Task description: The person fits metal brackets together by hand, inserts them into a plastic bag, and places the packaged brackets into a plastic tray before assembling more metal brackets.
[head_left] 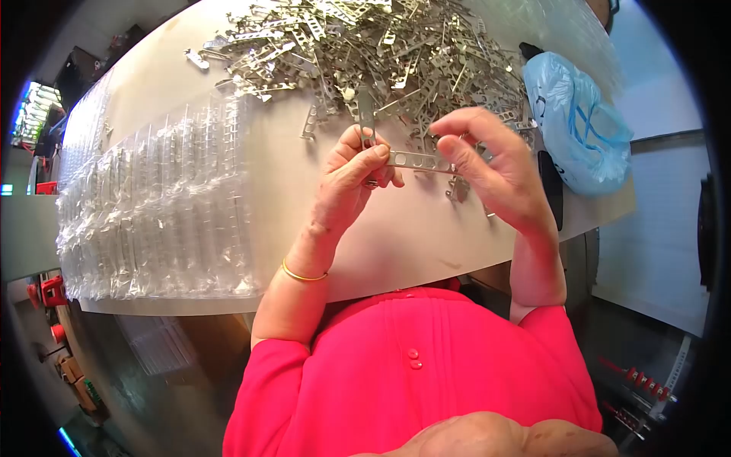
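My left hand (352, 174) is closed, pinching perforated metal strips between thumb and fingers. One strip with round holes (420, 161) points sideways to the right from the grip. Another flat metal piece (366, 110) stands up from the same fingers toward the pile. At the free end of the sideways strip is my right hand (499, 171). Its thumb and forefinger are apart and nothing shows between them; whether it touches the strip's end I cannot tell. Just beyond both hands lies a large heap of metal strips (358, 53).
Clear plastic packaging in rows (160, 206) covers the left of the table (293, 263). A blue plastic bag (579, 122) sits at the right, beside a dark flat object (550, 190). More clear plastic film (563, 34) lies at the back right. A few loose metal pieces (457, 190) lie near my right hand.
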{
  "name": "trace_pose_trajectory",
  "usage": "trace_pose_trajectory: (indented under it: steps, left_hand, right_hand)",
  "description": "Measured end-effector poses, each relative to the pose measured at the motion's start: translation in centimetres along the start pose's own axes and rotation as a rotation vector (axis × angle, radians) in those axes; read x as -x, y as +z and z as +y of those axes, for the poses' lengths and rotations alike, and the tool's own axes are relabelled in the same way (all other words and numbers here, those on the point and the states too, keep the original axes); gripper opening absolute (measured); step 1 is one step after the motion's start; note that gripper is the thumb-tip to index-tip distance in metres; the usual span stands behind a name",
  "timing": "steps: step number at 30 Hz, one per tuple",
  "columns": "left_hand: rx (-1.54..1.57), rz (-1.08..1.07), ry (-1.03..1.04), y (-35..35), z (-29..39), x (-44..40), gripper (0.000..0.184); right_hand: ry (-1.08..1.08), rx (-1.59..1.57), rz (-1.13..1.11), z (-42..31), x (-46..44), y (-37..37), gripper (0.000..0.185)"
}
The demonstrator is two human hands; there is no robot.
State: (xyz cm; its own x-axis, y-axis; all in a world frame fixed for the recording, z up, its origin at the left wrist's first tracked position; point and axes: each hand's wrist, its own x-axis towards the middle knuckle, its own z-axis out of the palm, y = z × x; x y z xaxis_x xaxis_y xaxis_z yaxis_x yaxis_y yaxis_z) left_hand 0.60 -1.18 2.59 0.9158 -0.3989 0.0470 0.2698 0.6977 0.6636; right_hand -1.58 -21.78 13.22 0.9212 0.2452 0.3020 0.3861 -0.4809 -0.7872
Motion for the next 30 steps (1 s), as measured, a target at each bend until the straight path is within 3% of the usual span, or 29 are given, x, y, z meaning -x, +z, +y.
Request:
trace_pose_trajectory:
  steps: [5,10,13,16,19,23,29,30]
  left_hand:
    - [-0.188,0.003,-0.036,0.6,0.5,0.2,0.005]
    - [-0.227,0.053,-0.069,0.8,0.4,0.2,0.009]
    - [-0.121,0.089,-0.054,0.2,0.2,-0.1,0.013]
    - [-0.055,0.097,-0.013,-0.3,0.1,-0.2,0.015]
    - [-0.131,0.179,-0.065,-0.1,0.2,0.0,0.014]
    - [-0.386,0.396,-0.212,1.4,0.9,0.5,0.014]
    - [-0.455,0.345,-0.222,1.1,1.6,1.6,0.015]
    - [-0.345,0.321,-0.279,0.6,1.6,1.8,0.015]
  right_hand:
    - [0.407,-0.177,-0.420,2.5,1.1,-0.3,0.022]
    - [0.373,-0.259,-0.448,4.4,1.3,-0.5,0.017]
    - [0.520,-0.341,-0.455,4.9,0.9,-0.7,0.015]
    - [0.549,-0.620,-0.208,5.2,0.6,0.2,0.018]
    - [0.555,-0.732,-0.166,5.6,0.4,1.0,0.017]
    - [0.603,-0.666,-0.183,4.8,-0.1,1.5,0.015]
    - [0.644,-0.710,-0.245,4.8,-0.4,2.6,0.014]
    - [0.649,-0.714,-0.257,4.7,-0.4,2.7,0.015]
